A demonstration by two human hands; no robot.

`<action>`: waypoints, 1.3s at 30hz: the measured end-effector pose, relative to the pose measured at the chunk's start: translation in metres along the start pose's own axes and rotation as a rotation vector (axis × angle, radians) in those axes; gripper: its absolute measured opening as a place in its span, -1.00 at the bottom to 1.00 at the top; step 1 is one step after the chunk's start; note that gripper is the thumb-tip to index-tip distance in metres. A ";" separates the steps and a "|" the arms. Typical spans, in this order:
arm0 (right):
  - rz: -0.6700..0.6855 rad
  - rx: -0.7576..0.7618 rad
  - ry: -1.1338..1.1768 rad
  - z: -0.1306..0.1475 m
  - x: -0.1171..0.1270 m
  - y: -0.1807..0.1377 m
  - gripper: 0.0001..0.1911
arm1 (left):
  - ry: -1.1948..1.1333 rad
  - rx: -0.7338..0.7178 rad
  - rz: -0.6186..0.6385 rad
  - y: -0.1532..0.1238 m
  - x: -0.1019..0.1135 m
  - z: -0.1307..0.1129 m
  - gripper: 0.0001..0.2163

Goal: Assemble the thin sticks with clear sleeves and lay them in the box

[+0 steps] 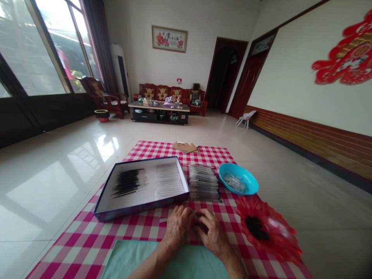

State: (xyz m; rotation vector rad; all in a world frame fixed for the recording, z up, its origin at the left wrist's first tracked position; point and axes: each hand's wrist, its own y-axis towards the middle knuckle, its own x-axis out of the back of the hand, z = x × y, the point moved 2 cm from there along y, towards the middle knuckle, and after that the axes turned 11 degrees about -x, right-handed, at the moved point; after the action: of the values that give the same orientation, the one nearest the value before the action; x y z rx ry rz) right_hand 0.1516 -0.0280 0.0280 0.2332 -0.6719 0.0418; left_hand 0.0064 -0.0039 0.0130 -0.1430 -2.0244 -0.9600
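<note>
A: Hands?
B: Left hand point(178, 228) and right hand point(212, 232) meet over the checked cloth point(87, 248), fingers curled together. Can't tell if they're gripping anything; anything there is hidden.
A: Containers?
B: Box tray point(139, 206): black-tipped rods point(129, 182) on the left, clear rods point(170, 180) on the right, long axes running left-right. Blue bowl point(232, 167): small clear pieces point(235, 183). Red plate point(279, 240): dark bits point(255, 228).
A: Nearest?
B: White stub point(163, 220), just beside the left hand. Rod stack point(203, 183) sits ahead of the hands, beside the tray, also lying left-right.
</note>
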 end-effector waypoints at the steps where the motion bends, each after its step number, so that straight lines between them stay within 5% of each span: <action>1: 0.004 0.002 0.000 0.000 -0.001 0.000 -0.79 | -0.004 -0.003 -0.007 -0.001 -0.001 0.000 -0.84; 9: 0.036 0.006 -0.011 0.000 -0.001 -0.001 -0.66 | -0.006 0.007 0.031 -0.001 -0.003 0.003 -0.82; 39: -0.024 0.032 0.000 -0.013 -0.006 0.000 -0.79 | 0.032 -0.020 0.019 -0.006 -0.006 0.003 -0.80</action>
State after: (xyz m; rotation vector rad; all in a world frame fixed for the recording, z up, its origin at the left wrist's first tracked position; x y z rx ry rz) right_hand 0.1552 -0.0251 0.0141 0.2716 -0.6683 0.0298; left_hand 0.0060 -0.0044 0.0041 -0.1561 -1.9817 -0.9650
